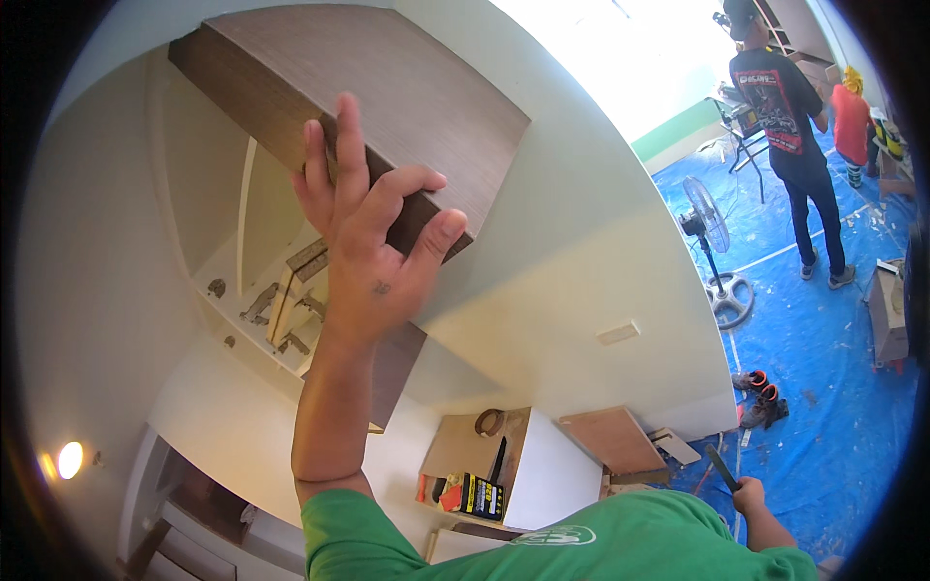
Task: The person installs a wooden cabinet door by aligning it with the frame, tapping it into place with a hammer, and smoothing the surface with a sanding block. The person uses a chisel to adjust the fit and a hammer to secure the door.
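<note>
My left hand (373, 232) reaches up to a wood-grain cabinet (387, 87) on the wall. Its fingers are spread along the cabinet's lower front edge, touching it, with thumb and index finger bent near the corner. Low on the right, my right hand (749, 496) is closed round a dark, long, flat tool that looks like a file (722, 469). This hand hangs away from the cabinet, above the blue floor sheet. Beneath the cabinet's edge, a pale recess (218, 232) shows wood pieces and patchy brown marks.
Below stands a white-sided box cabinet (552, 465) with a tape roll (489, 422) and a black-yellow box (481, 497). A brown board (617, 441) leans beside it. Blue sheeting (804, 329) bears a fan (712, 242) and shoes (765, 399). Two people (790, 126) are at the far right.
</note>
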A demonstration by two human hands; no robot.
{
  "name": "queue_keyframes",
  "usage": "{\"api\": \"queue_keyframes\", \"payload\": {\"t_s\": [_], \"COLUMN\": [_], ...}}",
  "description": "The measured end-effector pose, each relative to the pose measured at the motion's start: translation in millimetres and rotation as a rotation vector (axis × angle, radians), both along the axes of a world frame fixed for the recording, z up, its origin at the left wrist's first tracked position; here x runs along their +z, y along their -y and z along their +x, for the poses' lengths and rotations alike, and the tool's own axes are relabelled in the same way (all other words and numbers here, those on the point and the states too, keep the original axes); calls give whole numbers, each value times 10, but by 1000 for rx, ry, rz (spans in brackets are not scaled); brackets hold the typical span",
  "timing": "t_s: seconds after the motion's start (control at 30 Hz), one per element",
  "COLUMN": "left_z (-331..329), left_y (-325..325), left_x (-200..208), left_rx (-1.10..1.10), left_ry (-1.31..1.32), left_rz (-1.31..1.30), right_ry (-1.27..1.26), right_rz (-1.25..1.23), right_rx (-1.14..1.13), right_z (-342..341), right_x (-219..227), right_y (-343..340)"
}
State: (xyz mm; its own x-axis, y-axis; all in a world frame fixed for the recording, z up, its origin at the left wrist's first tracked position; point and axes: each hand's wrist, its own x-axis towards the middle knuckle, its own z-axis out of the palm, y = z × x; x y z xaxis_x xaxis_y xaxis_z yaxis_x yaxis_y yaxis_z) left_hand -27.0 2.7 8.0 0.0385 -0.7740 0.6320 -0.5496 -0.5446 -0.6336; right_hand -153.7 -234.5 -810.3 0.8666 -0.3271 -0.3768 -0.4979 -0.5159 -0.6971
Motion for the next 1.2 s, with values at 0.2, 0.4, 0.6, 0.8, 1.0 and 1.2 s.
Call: {"api": "queue_keyframes", "payload": {"t_s": [0.2, 0.4, 0.6, 0.8, 1.0, 1.2], "left_z": [149, 347, 431, 261, 175, 214], "left_y": [43, 175, 236, 191, -120, -74], "left_x": [95, 668, 1108, 700, -115, -203], "left_rx": [82, -124, -31, 19, -17, -96], "left_ry": [214, 341, 440, 347, 259, 244], "left_rz": [67, -93, -210, 284, 319, 212], "right_ry": [2, -62, -176, -192, -237, -199], "right_rz": [-34, -125, -101, -159, -71, 26], "right_rx": [-15, 67, -26, -30, -101, -10], "right_z": [-74, -235, -390, -521, -473, -664], "right_x": [-20, -12, 51, -85, -46, -42], "right_y": [122, 279, 371, 440, 452, 572]}}
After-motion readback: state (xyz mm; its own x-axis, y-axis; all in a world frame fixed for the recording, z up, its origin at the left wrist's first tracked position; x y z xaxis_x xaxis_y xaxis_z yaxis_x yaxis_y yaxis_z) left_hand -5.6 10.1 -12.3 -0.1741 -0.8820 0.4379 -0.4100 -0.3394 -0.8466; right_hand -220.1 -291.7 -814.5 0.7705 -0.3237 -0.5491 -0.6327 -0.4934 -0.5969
